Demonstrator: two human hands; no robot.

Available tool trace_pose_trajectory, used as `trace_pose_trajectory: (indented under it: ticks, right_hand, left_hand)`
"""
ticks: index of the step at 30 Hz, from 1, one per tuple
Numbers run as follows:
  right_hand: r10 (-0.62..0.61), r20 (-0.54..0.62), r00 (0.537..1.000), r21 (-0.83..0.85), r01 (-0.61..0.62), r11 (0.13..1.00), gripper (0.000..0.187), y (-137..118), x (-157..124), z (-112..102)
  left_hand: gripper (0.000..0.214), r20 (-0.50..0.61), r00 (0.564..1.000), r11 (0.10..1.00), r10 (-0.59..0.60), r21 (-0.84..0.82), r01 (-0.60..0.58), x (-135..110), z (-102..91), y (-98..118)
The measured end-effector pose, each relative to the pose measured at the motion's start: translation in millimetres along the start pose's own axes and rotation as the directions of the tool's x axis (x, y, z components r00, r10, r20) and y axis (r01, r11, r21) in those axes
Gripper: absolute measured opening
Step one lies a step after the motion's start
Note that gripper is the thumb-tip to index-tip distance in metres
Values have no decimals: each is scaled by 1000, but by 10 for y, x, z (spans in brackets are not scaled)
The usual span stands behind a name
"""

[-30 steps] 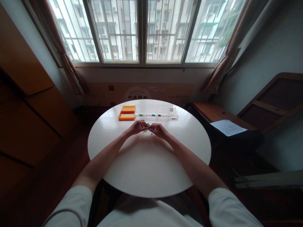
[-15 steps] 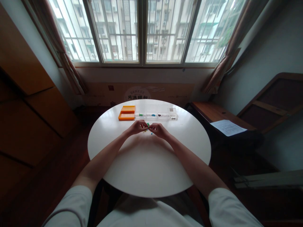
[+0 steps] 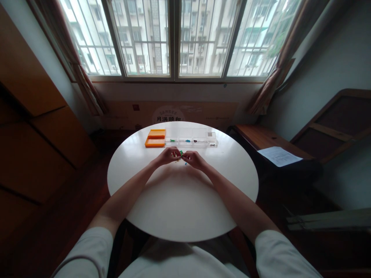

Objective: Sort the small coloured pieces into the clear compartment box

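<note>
My left hand (image 3: 170, 155) and my right hand (image 3: 193, 159) meet fingertip to fingertip above the far half of the table. Both are closed in a pinch, and a small green piece (image 3: 181, 153) shows between the tips. Its exact kind is too small to make out. Just below the fingers, a tiny blue piece (image 3: 186, 163) lies on the tabletop, with a few yellowish bits (image 3: 177, 161) near my left fingers. More little pieces are partly hidden behind the hands.
A clear compartment box (image 3: 203, 143) stands beyond my hands, holding small green (image 3: 172, 140), blue (image 3: 188, 141) and dark (image 3: 195, 141) pieces. Left of it sits an orange tray (image 3: 155, 144). The round white table (image 3: 182, 204) bears everything. Papers (image 3: 279, 156) lie off to the right.
Both hands stay in nearly the same place, with only a slight shift of the fingertips around the small green piece. The box, tray and loose pieces have not moved.
</note>
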State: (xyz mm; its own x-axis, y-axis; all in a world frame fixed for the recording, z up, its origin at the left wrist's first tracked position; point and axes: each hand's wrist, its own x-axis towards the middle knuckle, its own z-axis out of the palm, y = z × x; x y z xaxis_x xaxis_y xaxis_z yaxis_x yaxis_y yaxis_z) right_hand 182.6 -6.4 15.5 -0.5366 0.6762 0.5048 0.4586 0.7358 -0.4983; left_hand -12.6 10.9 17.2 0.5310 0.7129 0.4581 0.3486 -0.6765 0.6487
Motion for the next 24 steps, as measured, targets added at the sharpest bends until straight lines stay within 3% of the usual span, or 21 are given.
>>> trace_pose_trajectory:
  ticks: [24]
  right_hand:
    - [0, 20, 1000, 19, 0, 1000, 20, -21, 0, -2]
  left_hand:
    - [12, 2, 1000, 1000, -10, 4, 10, -13, 0, 45]
